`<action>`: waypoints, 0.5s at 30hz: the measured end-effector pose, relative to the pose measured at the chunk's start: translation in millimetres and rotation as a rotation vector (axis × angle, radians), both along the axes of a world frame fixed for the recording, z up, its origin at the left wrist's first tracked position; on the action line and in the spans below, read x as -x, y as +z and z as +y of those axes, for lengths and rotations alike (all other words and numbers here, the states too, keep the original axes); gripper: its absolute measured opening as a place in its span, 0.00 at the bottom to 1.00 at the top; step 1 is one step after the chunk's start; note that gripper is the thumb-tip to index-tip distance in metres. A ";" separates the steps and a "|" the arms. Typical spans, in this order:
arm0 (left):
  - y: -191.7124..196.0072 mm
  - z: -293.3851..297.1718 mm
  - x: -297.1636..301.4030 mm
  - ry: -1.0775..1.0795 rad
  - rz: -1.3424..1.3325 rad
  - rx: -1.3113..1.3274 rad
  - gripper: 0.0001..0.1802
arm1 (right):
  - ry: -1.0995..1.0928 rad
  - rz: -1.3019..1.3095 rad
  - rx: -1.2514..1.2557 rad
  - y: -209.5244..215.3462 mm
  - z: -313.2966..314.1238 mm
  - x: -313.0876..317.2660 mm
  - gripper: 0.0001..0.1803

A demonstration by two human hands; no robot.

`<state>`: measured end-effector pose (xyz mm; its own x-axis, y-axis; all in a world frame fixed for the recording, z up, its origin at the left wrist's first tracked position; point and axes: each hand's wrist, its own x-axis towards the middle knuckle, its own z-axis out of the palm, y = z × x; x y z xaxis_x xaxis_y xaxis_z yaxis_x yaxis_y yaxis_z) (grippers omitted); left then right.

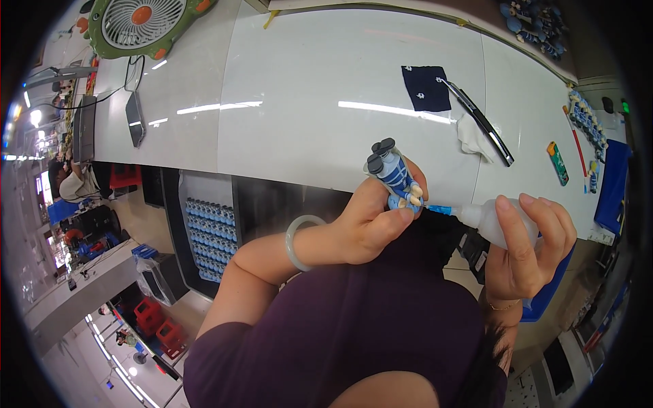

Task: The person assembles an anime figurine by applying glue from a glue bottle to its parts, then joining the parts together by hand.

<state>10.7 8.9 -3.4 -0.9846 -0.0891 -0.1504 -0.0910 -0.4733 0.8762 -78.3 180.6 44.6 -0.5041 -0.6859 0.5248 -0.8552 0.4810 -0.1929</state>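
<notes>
While the left hand (371, 228) grips a small blue figurine (394, 175) with dark feet pointing up and to the far left, the right hand (527, 248) wraps around a translucent squeeze bottle (493, 221) whose blue nozzle (439, 209) meets the figurine's lower end. Both hands are closed on what they hold, just in front of the near edge of a long white table (306, 88). Bottle and nozzle lie almost level, running from right to left, so the figurine sits directly left of the right hand and its long axis slants away from the nozzle line. A pale bangle (297, 241) circles the left wrist. Farther off on the table lie a dark blue cloth (425, 88), a black-handled tool (479, 121) and a green fan (143, 24).
</notes>
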 end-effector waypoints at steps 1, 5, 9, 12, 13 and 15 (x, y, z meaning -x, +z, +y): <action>0.8 0.1 0.5 -0.001 -0.013 -0.007 0.15 | 0.005 -0.002 0.009 0.1 0.1 1.4 0.23; 1.2 -0.3 1.8 -0.001 -0.031 -0.131 0.15 | -0.031 -0.122 0.221 -15.4 0.4 16.0 0.21; -5.4 -5.3 1.2 -0.153 -0.027 -0.348 0.18 | -0.151 -0.404 0.400 -42.2 6.1 49.6 0.18; -9.0 -5.1 1.3 -0.240 -0.007 -0.476 0.20 | -0.301 -0.479 0.334 -64.5 9.9 82.8 0.15; -10.4 -5.0 1.1 -0.259 0.001 -0.516 0.20 | -0.330 -0.549 0.316 -74.0 10.8 95.5 0.14; -10.9 -4.3 2.8 -0.263 -0.001 -0.556 0.20 | -0.372 -0.608 0.298 -90.2 17.3 114.2 0.13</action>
